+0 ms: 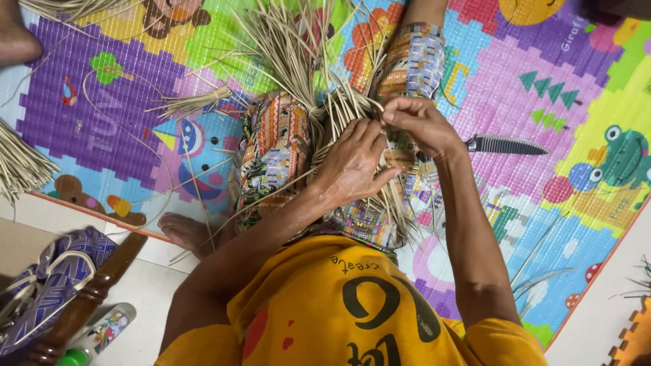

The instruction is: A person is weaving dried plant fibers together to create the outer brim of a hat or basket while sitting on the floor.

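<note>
I sit on a colourful play mat [515, 102] with a bundle of pale dried straw strips [298, 61] fanned out over my lap. My left hand [352, 163] presses flat on the bound part of the bundle, over my patterned skirt [271, 156]. My right hand [417, 122] is just beside it, fingers pinched on a few strips at the gathered end. The two hands touch at the fingertips. My yellow shirt fills the bottom of the view.
A serrated knife [505, 145] lies on the mat right of my right hand. More straw bundles [20, 166] lie at the left edge. Patterned sandals [47, 285], a brown wooden leg [95, 291] and a small bottle [102, 332] sit at bottom left.
</note>
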